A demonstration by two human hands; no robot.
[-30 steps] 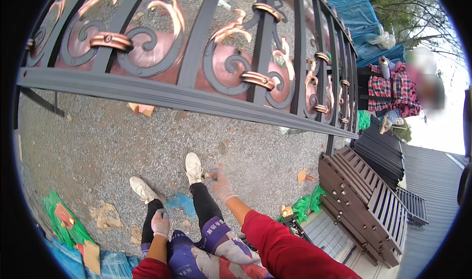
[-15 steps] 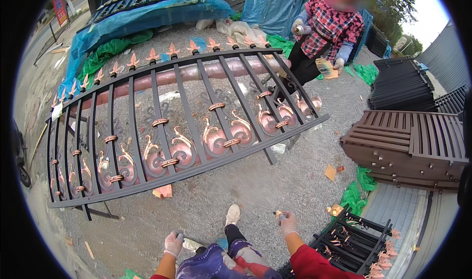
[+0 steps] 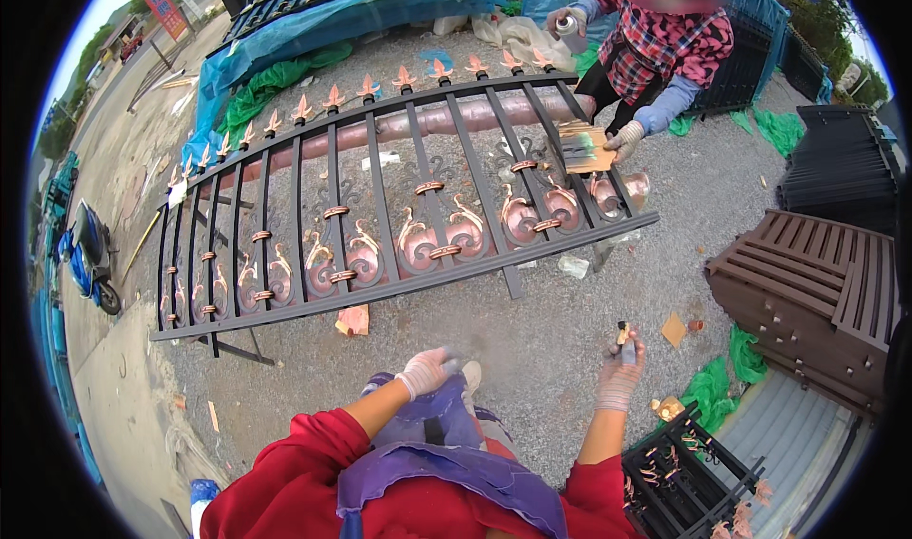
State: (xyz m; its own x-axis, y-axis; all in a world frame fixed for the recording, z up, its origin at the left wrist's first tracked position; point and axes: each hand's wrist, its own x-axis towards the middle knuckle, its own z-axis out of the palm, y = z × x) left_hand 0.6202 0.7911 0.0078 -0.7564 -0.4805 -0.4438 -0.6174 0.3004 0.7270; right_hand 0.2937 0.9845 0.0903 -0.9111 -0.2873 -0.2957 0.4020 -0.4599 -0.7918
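Note:
My right hand (image 3: 622, 373), in a pale glove, is closed on a small brush (image 3: 623, 334) with a dark tip and a light body, held upright over the gravel. In front of my lap, my left hand (image 3: 427, 370), also gloved and grey at the fingertips, has its fingers drawn loosely together with nothing visible in them. Beyond both hands lies a black metal fence panel (image 3: 418, 287) raised on supports. Copper-coloured paint covers its spear tips (image 3: 368, 86), scroll leaves (image 3: 465, 214) and collars (image 3: 337, 275). Neither hand touches the panel.
A co-worker at the panel's far right holds a spray can (image 3: 568, 26) and a paint-marked cardboard piece (image 3: 585, 148). Brown slatted panels (image 3: 807, 297) are stacked at right. Another black panel (image 3: 689, 477) lies near right. A blue scooter (image 3: 87, 254) stands far left.
My right hand has moved up and right with the brush, and my left hand has come in toward my lap. The co-worker's cardboard now sits over the panel's right end. The view has shifted.

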